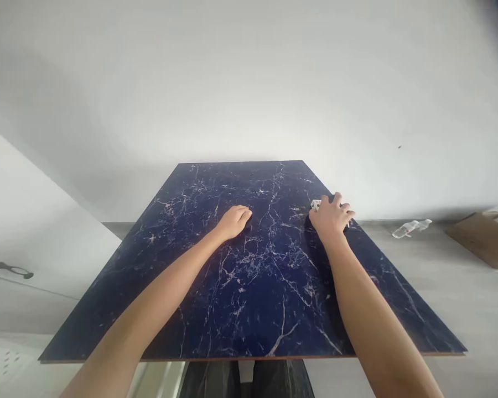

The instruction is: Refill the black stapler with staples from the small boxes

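A dark blue marble-patterned tabletop (253,276) with white veins fills the middle of the view. My left hand (233,220) rests on it near the centre, fingers curled loosely with nothing visible in them. My right hand (332,214) lies further right near the table's edge, fingers bent over a small white object (316,205) that peeks out at its left side. What that object is I cannot make out. Both forearms reach forward across the table.
A white wall stands behind the table. On the grey floor to the right lie a clear plastic bottle (410,227) and a brown cardboard sheet (483,239). A white surface with a dark handle (12,270) is at the left.
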Motion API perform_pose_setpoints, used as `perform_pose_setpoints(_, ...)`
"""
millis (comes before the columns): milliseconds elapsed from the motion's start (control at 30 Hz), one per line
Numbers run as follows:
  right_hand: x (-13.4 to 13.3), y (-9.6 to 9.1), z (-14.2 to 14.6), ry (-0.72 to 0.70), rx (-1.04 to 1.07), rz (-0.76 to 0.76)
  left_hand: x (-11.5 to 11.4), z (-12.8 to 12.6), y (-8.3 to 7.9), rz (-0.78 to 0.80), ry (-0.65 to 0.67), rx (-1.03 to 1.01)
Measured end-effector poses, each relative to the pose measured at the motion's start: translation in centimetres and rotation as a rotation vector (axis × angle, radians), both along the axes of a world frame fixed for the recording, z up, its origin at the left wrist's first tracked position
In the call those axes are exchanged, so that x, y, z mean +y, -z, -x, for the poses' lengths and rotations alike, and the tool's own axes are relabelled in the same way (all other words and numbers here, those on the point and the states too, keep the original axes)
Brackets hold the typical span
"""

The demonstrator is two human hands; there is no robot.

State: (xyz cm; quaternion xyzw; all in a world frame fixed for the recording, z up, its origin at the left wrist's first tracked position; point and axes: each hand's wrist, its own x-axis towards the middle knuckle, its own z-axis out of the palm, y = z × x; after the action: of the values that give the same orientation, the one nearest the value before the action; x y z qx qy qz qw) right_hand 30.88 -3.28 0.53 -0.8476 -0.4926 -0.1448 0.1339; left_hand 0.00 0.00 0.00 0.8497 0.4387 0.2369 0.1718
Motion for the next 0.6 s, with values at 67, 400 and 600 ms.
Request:
perform_pose_setpoints(67, 0.0, -0.5, -0.2, 0.01, 0.036, -0.017, 0.0, 0.0, 0.0, -0.005, 0.003, -0.006)
perform_pose_setpoints(400, -0.5, -1.8, -1.4, -0.018, 0.159, 0.137, -0.2, 0.1, -0.1, -0.025, 0.016, 0.002)
perform_pose_setpoints(600, -0.4, -1.7, -1.3, -0.006, 0.193, 0.134, -0.3, -0.1, 0.2, -0.029, 0.005, 0.015)
